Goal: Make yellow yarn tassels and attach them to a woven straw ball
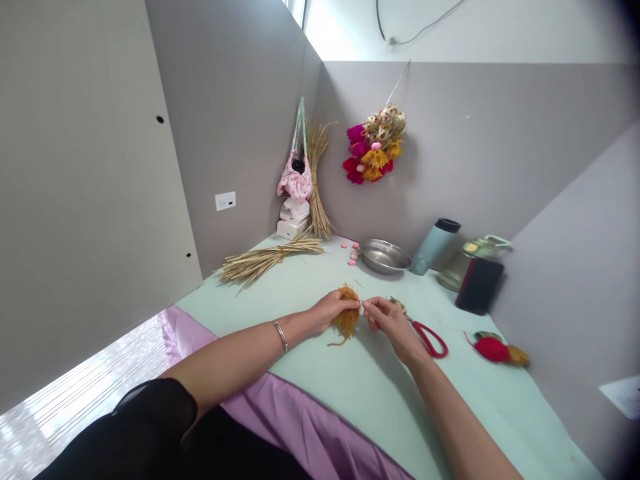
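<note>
Probably to keep the strands together, my left hand [330, 310] has its grip closed on the mustard yarn bunch [346, 325], over the desk [300, 360]. My right hand [387, 321] is pinched shut at its edge; on what, I cannot tell. The bunch looks loose and shaggy, one strand trailing out low. The red-handled scissors [438, 355] lie beside my right hand, presumably for easy reach.
</note>
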Motion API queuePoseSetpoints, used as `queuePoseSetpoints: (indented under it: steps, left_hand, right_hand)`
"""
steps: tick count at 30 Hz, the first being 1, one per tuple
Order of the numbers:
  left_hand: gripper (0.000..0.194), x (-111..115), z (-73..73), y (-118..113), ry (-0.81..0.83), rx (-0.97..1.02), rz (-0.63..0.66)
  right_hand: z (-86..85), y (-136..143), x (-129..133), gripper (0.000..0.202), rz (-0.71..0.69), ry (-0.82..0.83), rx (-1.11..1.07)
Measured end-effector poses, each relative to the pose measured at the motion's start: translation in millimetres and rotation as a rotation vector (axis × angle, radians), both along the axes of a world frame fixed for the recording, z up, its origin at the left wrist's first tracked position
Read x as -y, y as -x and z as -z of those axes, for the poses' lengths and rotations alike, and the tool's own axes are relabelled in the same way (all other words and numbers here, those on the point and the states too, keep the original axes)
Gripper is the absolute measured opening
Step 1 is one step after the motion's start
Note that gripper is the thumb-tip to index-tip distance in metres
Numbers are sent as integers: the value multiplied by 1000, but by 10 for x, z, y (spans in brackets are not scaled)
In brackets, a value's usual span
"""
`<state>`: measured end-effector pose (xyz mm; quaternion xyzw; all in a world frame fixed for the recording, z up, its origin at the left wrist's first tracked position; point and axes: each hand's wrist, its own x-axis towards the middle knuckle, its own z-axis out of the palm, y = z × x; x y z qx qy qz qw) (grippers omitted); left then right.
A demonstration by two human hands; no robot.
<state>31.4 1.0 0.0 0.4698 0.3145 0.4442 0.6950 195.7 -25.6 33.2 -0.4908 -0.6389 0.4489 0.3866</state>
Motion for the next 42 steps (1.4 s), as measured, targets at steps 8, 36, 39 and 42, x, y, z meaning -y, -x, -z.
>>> queuePoseSetpoints:
  steps: [8, 36, 39, 42]
  left_hand:
    - [31, -9, 27, 10, 5, 9, 97]
    - [28, -83, -69, 118, -127, -115, -293]
    - [35, -64, -160, 175, -267, -124, -338]
    - [43, -26, -235, 204, -373, -126, -182]
  right_hand:
    - [47, -46, -45, 19, 29, -28, 41]
    - [61, 62, -22, 16, 3, 71, -59]
    - [63, 63, -21, 16, 7, 90, -83]
    - [61, 59, -20, 17, 6, 105, -106]
